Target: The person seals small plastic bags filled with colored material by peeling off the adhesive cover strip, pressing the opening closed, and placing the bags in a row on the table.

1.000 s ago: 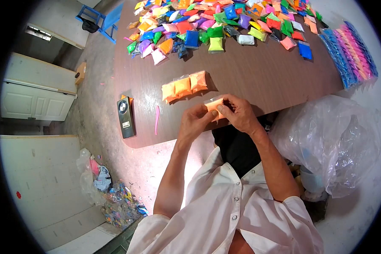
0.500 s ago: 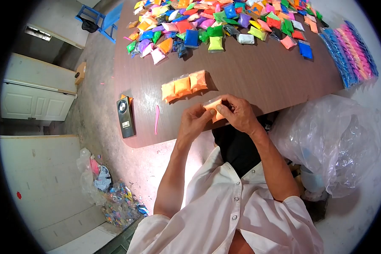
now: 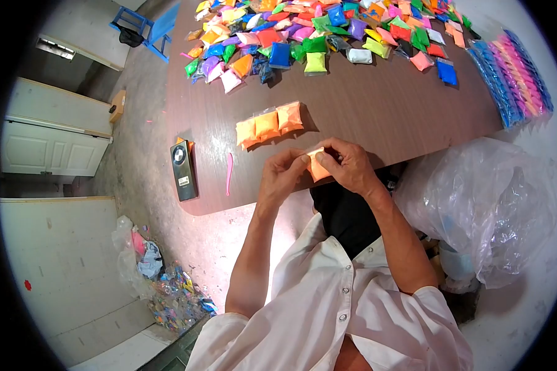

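Observation:
Between both hands, at the front edge of the brown table (image 3: 353, 99), is a small orange packet (image 3: 318, 168). My left hand (image 3: 283, 175) pinches its upper left side between thumb and fingers. On its right side, my right hand (image 3: 349, 164) grips the top with the thumb laid over the front. Just beyond the hands, three orange packets (image 3: 267, 126) lie side by side, touching. A pink plastic stick (image 3: 229, 174) lies left of my hands, and a dark phone (image 3: 184, 170) rests farther left.
Many coloured packets (image 3: 315, 44) are heaped along the table's far side. Rows of blue and pink packets (image 3: 512, 80) lie at the right edge. A large clear plastic bag (image 3: 483, 204) stands right of the table. A blue chair (image 3: 151, 28) is at the upper left.
The orange packet has tilted, and more of its front now shows below my thumbs. My left hand has shifted slightly left along its top; my right hand keeps its hold.

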Available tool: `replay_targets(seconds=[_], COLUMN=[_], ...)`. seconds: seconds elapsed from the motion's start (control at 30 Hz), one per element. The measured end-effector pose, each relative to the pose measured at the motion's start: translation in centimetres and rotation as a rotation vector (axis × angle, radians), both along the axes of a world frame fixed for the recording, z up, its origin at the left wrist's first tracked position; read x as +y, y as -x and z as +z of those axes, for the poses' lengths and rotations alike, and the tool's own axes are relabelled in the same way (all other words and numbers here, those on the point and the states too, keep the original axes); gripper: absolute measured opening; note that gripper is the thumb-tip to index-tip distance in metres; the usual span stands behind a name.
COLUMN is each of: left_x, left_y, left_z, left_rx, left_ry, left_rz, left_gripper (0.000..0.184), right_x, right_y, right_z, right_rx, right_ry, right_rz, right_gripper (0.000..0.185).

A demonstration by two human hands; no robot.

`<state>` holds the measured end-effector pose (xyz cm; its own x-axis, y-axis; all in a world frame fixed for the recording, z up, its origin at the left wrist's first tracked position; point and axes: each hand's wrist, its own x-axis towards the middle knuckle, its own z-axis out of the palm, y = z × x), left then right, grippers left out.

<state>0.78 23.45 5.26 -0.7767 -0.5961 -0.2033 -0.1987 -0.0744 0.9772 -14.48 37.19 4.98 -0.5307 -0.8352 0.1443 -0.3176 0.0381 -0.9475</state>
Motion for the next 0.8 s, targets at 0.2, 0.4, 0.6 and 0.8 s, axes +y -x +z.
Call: replay_targets(seconds=[0.2,0.4,0.6,0.8], left_x=[0.3,0.1,-0.4,0.9], left_y=[0.3,0.4,0.1,-1.8], left_z=[0.5,-0.4,-0.4,-1.0], left_rx=[-0.045,-0.001,-0.096,0.015], left_ry=[0.048,0.051,0.006,0.287], left_rz=[-0.005,-0.030,-0.021,0.183], left_gripper=[0.021,0.019,0.021,0.021], right_x=[-0.4,-0.4,-0.5,0.6], right_y=[-0.4,-0.4,-0.7,-1.5], right_z=[-1.0,-1.4,-1.3,-1.6], right_rx=[0.017,0.120,0.126,0.378], right_ry=[-0.020,0.060,0.057,-0.055], right_rz=[-0.068,-0.069,-0.074,-0.251], right_gripper=[0.018,0.019,0.018,0.024])
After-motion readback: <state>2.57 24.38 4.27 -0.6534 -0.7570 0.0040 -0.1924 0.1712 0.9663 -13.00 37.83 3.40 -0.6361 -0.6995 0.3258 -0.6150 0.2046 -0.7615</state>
